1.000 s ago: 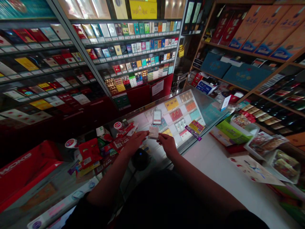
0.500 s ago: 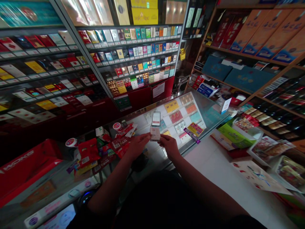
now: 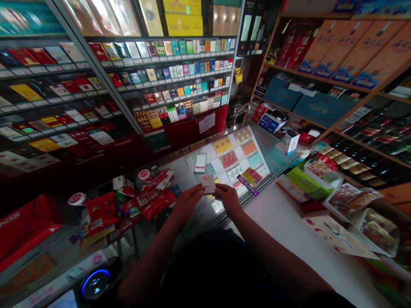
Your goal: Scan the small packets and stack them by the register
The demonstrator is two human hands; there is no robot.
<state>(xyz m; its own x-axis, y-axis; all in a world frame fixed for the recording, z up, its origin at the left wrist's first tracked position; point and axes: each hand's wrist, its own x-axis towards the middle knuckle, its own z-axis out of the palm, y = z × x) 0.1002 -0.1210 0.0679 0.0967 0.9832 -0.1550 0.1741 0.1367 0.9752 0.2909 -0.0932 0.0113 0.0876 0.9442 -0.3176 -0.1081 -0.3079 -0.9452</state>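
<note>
Over the glass counter [image 3: 205, 214], both my hands hold a pale cigarette pack [image 3: 208, 183] with small red print. At its left edge are the closed fingers of my left hand [image 3: 188, 201]. The fingers of my right hand [image 3: 228, 198] pinch its right edge. Just beyond the pack, a small white item with a red strip [image 3: 200, 163] stands on the counter top. A yellow packet [image 3: 252, 176] and a purple wrapped bar [image 3: 247, 185] lie on the glass to the right of my hands.
Red snack bags [image 3: 102, 209] and round tubs [image 3: 145, 175] crowd the counter's left side, near a red box [image 3: 28, 226]. Behind stand shelves of cigarette packs [image 3: 180, 72]. Open food boxes [image 3: 308, 179] and wine bottles [image 3: 366, 156] are at right. A blue-lit round device [image 3: 95, 284] sits bottom left.
The view has turned slightly right, so the surroundings shift left. The cigarette pack stays in both hands, and more of its face now shows.
</note>
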